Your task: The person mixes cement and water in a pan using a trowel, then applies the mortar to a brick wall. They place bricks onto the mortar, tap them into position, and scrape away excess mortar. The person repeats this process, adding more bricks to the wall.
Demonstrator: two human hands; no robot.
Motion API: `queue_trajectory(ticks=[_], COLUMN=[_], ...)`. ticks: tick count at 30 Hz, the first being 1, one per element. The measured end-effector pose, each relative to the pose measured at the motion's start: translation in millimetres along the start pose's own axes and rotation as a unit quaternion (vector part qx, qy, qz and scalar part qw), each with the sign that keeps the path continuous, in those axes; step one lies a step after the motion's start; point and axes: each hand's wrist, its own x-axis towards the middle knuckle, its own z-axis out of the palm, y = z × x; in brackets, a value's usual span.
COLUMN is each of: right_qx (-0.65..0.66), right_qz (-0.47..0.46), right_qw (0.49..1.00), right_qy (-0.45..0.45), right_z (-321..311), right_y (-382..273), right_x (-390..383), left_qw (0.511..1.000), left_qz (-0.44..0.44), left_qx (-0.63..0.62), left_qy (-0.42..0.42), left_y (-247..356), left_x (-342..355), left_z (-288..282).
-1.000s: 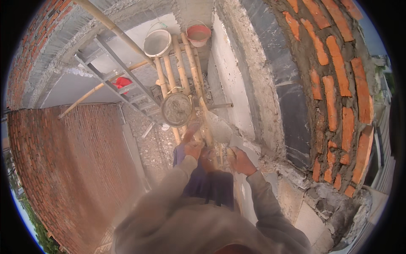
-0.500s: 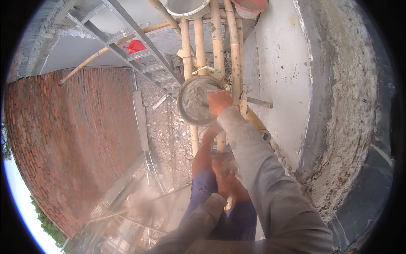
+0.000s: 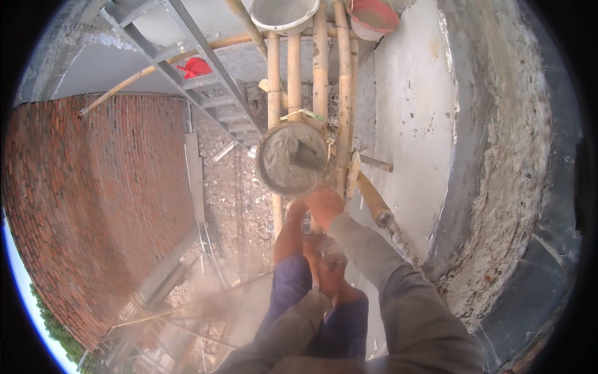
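Note:
A round bucket [image 3: 260, 163] of wet grey mortar [image 3: 280, 149] rests on the bamboo poles in front of me. My right hand [image 3: 326, 204] is closed at the bucket's near rim. A flat, dark grey shape in the mortar beyond it looks like the blade of a trowel [image 3: 306, 157], its handle hidden by my fist. Lower down, my left hand [image 3: 330, 267] hangs close to my bare knees. Blur and dust hide its fingers, and I cannot make out whether it holds anything.
Bamboo poles [image 3: 320, 62] run away from me, with a pale basin [image 3: 284, 25] and a red bucket [image 3: 374, 22] at the far end. A metal ladder [image 3: 205, 68] leans at the left, near a red bag [image 3: 195, 67]. A brick wall [image 3: 99, 206] and a plastered wall [image 3: 411, 143] flank me; rubble [image 3: 240, 206] lies below.
My right hand has drawn back toward me from over the mortar to the near rim. The mortar's surface and the dark flat shape in it now show. My view has shifted slightly.

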Motion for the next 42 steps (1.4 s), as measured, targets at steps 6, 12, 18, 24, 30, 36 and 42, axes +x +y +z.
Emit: queue_trajectory(ticks=[6, 12, 18, 24, 30, 36, 42], right_qx=[0.059, -0.077, 0.020, 0.170, 0.281, 0.605, 0.385], right_qz=[0.075, -0.077, -0.013, 0.181, 0.130, 0.176, 0.183], right_qw=[0.994, 0.994, 1.000, 0.968, 0.950, 0.776, 0.904], right_qy=[0.062, 0.030, 0.015, 0.039, -0.027, -0.002, -0.001], right_z=[-54, 25, 15, 13, 111, 149, 192], right_y=[42, 8, 0, 7, 10, 37, 27], right_x=[50, 114, 5, -14, 40, 10, 41], left_qw=[0.997, 0.999, 0.996, 0.995, 0.984, 0.987, 0.982], left_qz=[-0.011, 0.002, -0.034, 0.073, -0.093, -0.107, -0.120], left_qx=[-0.058, -0.041, -0.076, 0.002, -0.148, -0.114, -0.140], left_qy=[-0.039, -0.006, -0.044, -0.068, -0.035, -0.041, -0.045], left_y=[-12, -18, 8, 12, 9, 11, 9], left_x=[2, 6, -1, 1, -3, 1, -1], left_z=[2, 0, 7, -2, 4, 6, -2])
